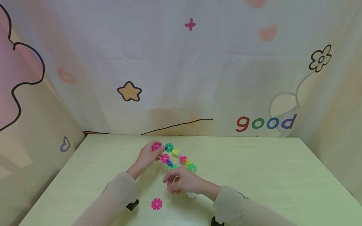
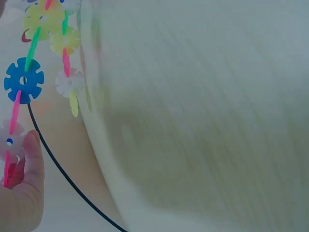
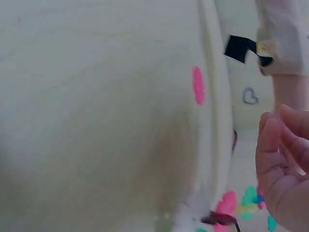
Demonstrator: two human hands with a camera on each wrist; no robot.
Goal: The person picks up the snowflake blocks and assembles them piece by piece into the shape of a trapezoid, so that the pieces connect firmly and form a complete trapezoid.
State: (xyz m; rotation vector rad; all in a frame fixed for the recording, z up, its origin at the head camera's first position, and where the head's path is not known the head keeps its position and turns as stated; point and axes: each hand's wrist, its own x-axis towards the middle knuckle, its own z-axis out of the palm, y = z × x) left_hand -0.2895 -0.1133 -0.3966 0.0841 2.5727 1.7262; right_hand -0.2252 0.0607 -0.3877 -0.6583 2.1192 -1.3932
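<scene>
My left hand (image 1: 148,155) pinches a chain of colourful notched flower discs at its upper left part. Close by the fingers are a pink disc (image 1: 165,158) and a green disc (image 1: 169,147). In the left wrist view a blue disc (image 2: 24,80) and a whitish disc (image 2: 70,83) hang in two strands. My right hand (image 1: 185,181) is over the chain's near part with bent fingers, covering some discs. In the right wrist view its fingertips (image 3: 270,130) come close together; I cannot tell whether they hold a disc. A white disc (image 1: 191,195) shows below that hand.
One loose pink disc (image 1: 156,204) lies on the pale wooden table (image 1: 254,175) near the front, between the forearms. Printed curtains (image 1: 169,78) stand behind the table and at both sides. A black strap piece (image 1: 132,205) hangs by the left sleeve.
</scene>
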